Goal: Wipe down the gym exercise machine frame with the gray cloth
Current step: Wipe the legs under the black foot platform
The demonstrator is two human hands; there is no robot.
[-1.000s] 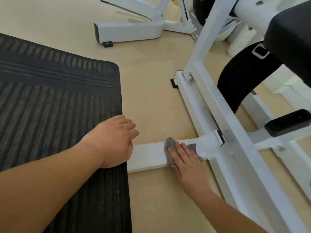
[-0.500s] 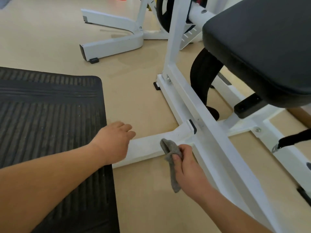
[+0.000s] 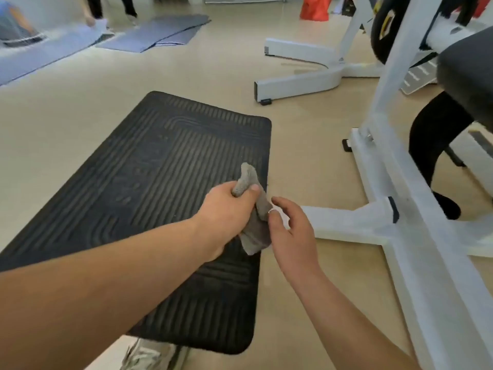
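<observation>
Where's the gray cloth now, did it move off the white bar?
Yes. The cloth has left the white bar and moved left, over the edge of the black mat, gripped by the left hand.

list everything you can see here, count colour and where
gray cloth: 1, grey, held up between the hands
machine frame: 1, white, right side on the floor
seat pad: 1, black, upper right
weight plate: 1, black with yellow, top right
second frame base: 1, white, floor behind the mat
ribbed mat: 1, black, centre floor
flat mats: several, grey-blue, top left
bag: 1, orange-red, top edge
shoe: 1, pale, bottom edge
left hand: 1, grips the cloth's upper part
right hand: 1, fingers relaxed, thumb touching the cloth
</observation>
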